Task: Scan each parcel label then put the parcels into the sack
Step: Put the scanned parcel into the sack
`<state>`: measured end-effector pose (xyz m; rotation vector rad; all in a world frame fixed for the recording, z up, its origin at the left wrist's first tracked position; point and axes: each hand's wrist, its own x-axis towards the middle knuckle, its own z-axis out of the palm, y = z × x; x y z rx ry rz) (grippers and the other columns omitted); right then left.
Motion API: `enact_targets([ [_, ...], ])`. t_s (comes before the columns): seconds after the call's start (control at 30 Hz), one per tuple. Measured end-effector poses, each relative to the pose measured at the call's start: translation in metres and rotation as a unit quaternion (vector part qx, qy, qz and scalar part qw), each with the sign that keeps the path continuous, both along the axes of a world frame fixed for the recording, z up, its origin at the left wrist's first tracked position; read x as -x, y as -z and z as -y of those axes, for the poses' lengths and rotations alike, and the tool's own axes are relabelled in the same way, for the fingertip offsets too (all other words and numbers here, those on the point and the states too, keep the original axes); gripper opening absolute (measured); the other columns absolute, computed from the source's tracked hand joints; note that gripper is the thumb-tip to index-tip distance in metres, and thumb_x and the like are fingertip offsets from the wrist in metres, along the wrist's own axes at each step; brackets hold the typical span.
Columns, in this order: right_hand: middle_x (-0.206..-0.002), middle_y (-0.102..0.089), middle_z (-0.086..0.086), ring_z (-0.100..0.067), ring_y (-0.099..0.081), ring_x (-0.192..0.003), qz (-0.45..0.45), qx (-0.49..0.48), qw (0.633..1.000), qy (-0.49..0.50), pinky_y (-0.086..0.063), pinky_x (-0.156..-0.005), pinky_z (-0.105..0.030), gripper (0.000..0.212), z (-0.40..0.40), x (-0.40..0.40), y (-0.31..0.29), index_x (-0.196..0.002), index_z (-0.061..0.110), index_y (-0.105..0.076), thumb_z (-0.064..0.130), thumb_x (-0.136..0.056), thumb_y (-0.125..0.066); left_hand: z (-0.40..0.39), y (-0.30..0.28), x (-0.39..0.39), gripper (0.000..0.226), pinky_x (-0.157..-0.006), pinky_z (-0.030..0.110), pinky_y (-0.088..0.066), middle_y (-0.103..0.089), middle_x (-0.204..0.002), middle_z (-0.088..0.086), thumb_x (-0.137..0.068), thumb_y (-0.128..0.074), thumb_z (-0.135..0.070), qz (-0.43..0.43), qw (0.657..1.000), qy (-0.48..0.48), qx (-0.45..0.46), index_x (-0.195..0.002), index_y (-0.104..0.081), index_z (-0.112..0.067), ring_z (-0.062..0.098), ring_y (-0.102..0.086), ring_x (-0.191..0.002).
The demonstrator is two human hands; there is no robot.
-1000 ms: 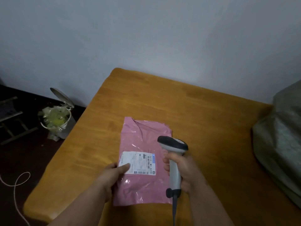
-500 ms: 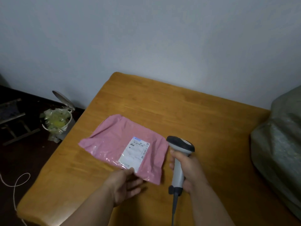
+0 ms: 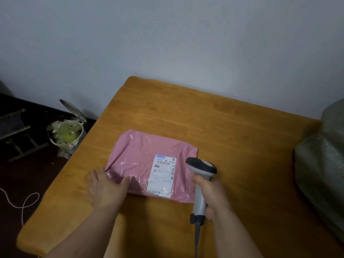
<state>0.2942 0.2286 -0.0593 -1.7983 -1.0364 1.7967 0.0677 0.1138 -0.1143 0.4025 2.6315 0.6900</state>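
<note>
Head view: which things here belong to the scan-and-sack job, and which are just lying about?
Job:
pink parcel with its label facing up
scanner, gripped by the right hand
left hand, resting on the parcel's near-left corner
sack

Lying about:
bin, lid up
white cord on the floor

A wooden desk (image 3: 232, 131) with rounded corners stands against the far wall. A pink parcel (image 3: 141, 157) lies flat near its middle, white label (image 3: 162, 175) facing up. A grey-green sack (image 3: 323, 164) rests at its right edge.
</note>
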Motion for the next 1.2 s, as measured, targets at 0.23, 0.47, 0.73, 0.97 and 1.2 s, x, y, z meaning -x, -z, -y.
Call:
enact_targets([
  [0.23, -0.092, -0.075, -0.007, -0.028, -0.067, -0.092, -0.01, 0.039, 0.999, -0.02, -0.049, -0.076, -0.036, 0.018, 0.006, 0.017, 0.012, -0.096, 0.015, -0.073, 0.026, -0.084, -0.078, 0.001, 0.017, 0.014, 0.082, -0.094, 0.05, -0.049, -0.062, -0.111, 0.014, -0.042, -0.075, -0.069, 0.189, 0.978, -0.053, -0.075, -0.1, -0.055, -0.015, 0.036, -0.06, -0.104],
  [0.47, -0.081, -0.079, 0.002, -0.014, -0.075, -0.07, -0.033, 0.06, 0.998, -0.012, -0.052, -0.066, -0.031, 0.014, 0.006, 0.023, 0.02, -0.1, 0.014, -0.074, 0.019, -0.087, -0.075, -0.013, 0.014, 0.016, 0.052, -0.068, 0.032, -0.046, -0.069, -0.102, 0.004, -0.07, -0.087, -0.044, 0.358, 0.919, -0.091, -0.136, -0.103, -0.063, -0.012, 0.022, -0.063, -0.089],
  [0.73, -0.086, -0.08, -0.001, -0.017, -0.077, -0.074, -0.041, 0.058, 0.997, -0.023, -0.055, -0.075, -0.036, 0.015, 0.008, 0.017, 0.017, -0.1, 0.013, -0.074, 0.02, -0.087, -0.074, -0.019, -0.007, 0.001, 0.062, -0.065, 0.041, -0.059, -0.074, -0.106, 0.006, -0.06, -0.087, -0.023, 0.517, 0.837, -0.063, -0.168, -0.116, -0.061, -0.024, 0.029, -0.07, -0.092],
  [0.97, -0.083, -0.073, -0.005, -0.025, -0.066, -0.084, -0.046, -0.014, 0.999, 0.018, -0.049, -0.071, -0.035, 0.014, 0.008, 0.007, -0.009, -0.095, 0.015, -0.074, 0.02, -0.082, -0.077, -0.018, -0.017, -0.005, 0.03, -0.056, 0.039, -0.061, -0.077, -0.096, 0.004, -0.085, -0.073, -0.008, 0.488, 0.814, -0.116, -0.294, -0.111, -0.063, -0.019, 0.023, -0.073, -0.08],
  [1.2, -0.072, -0.067, -0.003, -0.014, -0.06, -0.063, -0.118, -0.07, 0.989, -0.049, -0.048, -0.063, -0.031, 0.013, 0.004, -0.012, -0.056, -0.095, 0.013, -0.075, 0.017, -0.083, -0.076, -0.017, -0.042, -0.015, 0.025, -0.062, 0.037, -0.061, -0.076, -0.091, 0.0, -0.086, -0.071, -0.007, 0.451, 0.811, -0.089, -0.362, -0.108, -0.065, -0.02, 0.021, -0.069, -0.079],
])
